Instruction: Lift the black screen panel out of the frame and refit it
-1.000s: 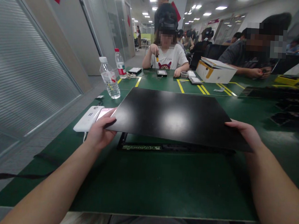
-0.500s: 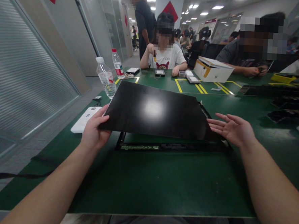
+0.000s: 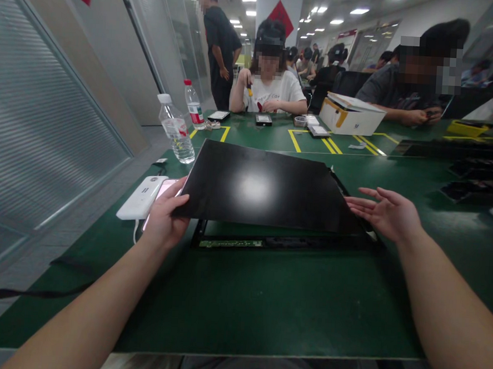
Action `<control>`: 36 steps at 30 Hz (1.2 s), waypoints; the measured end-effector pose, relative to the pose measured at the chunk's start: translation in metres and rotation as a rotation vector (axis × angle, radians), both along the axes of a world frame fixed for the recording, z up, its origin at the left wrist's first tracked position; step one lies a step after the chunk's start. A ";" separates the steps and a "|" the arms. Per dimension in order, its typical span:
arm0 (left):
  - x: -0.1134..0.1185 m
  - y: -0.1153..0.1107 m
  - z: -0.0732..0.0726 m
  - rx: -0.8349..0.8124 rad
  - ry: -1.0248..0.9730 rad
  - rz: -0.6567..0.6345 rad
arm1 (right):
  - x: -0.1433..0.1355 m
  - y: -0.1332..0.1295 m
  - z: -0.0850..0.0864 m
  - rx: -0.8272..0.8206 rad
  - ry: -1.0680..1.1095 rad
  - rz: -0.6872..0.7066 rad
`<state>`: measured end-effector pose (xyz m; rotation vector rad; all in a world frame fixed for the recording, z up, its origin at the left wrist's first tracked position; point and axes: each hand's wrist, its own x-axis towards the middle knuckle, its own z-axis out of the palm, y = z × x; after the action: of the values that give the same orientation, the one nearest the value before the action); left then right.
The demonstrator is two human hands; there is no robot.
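A glossy black display panel [image 3: 296, 193] is tilted above a black frame [image 3: 305, 242], its left side raised and its right side low over the frame. My left hand [image 3: 168, 216] grips the panel's left edge, thumb on top and fingers underneath. Along the near side of the frame runs a green circuit strip [image 3: 230, 243]. My right hand [image 3: 389, 214] is open at the panel's right edge, palm turned up and fingers stretched out; its fingertips meet or nearly meet the edge.
Left of the panel lie a white power bank [image 3: 139, 197] and a phone [image 3: 162, 193], with two water bottles [image 3: 176, 133] behind. Across the green table [image 3: 264, 308] sits a person [image 3: 273, 88] holding a yellow-and-black tool. A white box [image 3: 351, 116] and dark parts [image 3: 475, 190] are to the right.
The panel's left side has come down slightly and shifted right with my left hand, uncovering the phone. My right hand has barely moved. The standing person behind has moved left.
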<state>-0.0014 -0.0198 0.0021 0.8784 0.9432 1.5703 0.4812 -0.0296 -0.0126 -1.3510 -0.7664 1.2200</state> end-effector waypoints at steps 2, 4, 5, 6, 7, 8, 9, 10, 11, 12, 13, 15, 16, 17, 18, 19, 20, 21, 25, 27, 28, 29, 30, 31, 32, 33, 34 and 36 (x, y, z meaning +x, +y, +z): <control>0.002 -0.001 -0.001 -0.008 -0.010 0.000 | 0.001 0.001 -0.002 0.000 -0.021 -0.019; 0.003 -0.001 -0.002 -0.013 -0.015 -0.002 | 0.001 0.002 -0.004 -0.010 -0.039 -0.039; 0.004 -0.002 -0.003 -0.015 -0.014 -0.004 | 0.001 0.002 -0.004 -0.016 -0.048 -0.050; 0.004 -0.002 -0.003 -0.019 -0.010 -0.008 | 0.000 0.002 -0.004 -0.024 -0.059 -0.060; 0.005 -0.002 -0.004 -0.024 -0.005 -0.010 | 0.000 0.002 -0.004 -0.029 -0.072 -0.067; 0.005 -0.002 -0.004 -0.030 0.001 -0.013 | 0.000 0.003 -0.004 -0.030 -0.089 -0.069; 0.005 -0.002 -0.005 -0.036 0.007 -0.018 | 0.000 0.003 -0.004 -0.027 -0.111 -0.066; 0.005 -0.002 -0.006 -0.042 0.014 -0.023 | 0.001 0.003 -0.004 -0.021 -0.136 -0.059; 0.006 -0.002 -0.007 -0.047 0.019 -0.029 | 0.002 0.003 -0.004 -0.014 -0.166 -0.049; 0.006 -0.002 -0.008 -0.050 0.024 -0.035 | 0.003 0.003 -0.004 -0.006 -0.196 -0.037; 0.006 -0.002 -0.009 -0.054 0.029 -0.041 | 0.004 0.003 -0.004 0.001 -0.224 -0.028; 0.005 -0.002 -0.010 -0.059 0.038 -0.055 | 0.006 0.003 -0.005 0.008 -0.258 -0.020; 0.005 -0.002 -0.011 -0.059 0.041 -0.059 | 0.006 0.003 -0.005 0.007 -0.263 -0.017; 0.005 -0.002 -0.011 -0.059 0.041 -0.061 | 0.007 0.003 -0.006 0.006 -0.263 -0.014; 0.005 -0.002 -0.012 -0.058 0.040 -0.062 | 0.007 0.004 -0.006 0.003 -0.261 -0.009; 0.005 -0.002 -0.012 -0.059 0.037 -0.061 | 0.007 0.004 -0.006 -0.002 -0.260 -0.005; 0.005 -0.002 -0.012 -0.062 0.035 -0.062 | 0.007 0.004 -0.007 -0.007 -0.259 -0.003; 0.005 -0.003 -0.013 -0.068 0.036 -0.064 | 0.007 0.004 -0.006 -0.012 -0.256 -0.005; 0.005 -0.003 -0.016 -0.092 0.052 -0.093 | 0.008 0.004 -0.005 -0.048 -0.230 -0.060; 0.006 -0.003 -0.018 -0.106 0.063 -0.105 | 0.011 0.004 -0.005 -0.056 -0.232 -0.082; 0.006 -0.003 -0.019 -0.115 0.068 -0.111 | 0.012 0.005 -0.006 -0.053 -0.241 -0.085; 0.006 -0.003 -0.019 -0.126 0.070 -0.117 | 0.014 0.005 -0.007 -0.049 -0.253 -0.083; 0.007 -0.004 -0.019 -0.138 0.070 -0.125 | 0.015 0.006 -0.007 -0.044 -0.268 -0.080; 0.007 -0.004 -0.019 -0.148 0.068 -0.134 | 0.016 0.006 -0.008 -0.039 -0.280 -0.074; 0.007 -0.004 -0.019 -0.157 0.065 -0.144 | 0.017 0.007 -0.009 -0.034 -0.289 -0.068; 0.008 -0.004 -0.019 -0.165 0.062 -0.152 | 0.018 0.007 -0.010 -0.031 -0.292 -0.064; 0.008 -0.004 -0.018 -0.172 0.060 -0.157 | 0.018 0.008 -0.011 -0.031 -0.291 -0.066; 0.008 -0.004 -0.018 -0.184 0.058 -0.157 | 0.017 0.008 -0.011 -0.034 -0.282 -0.074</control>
<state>0.0068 -0.0236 -0.0158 0.8503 1.0176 1.3086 0.4985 -0.0216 -0.0240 -1.5860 -0.8864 0.9997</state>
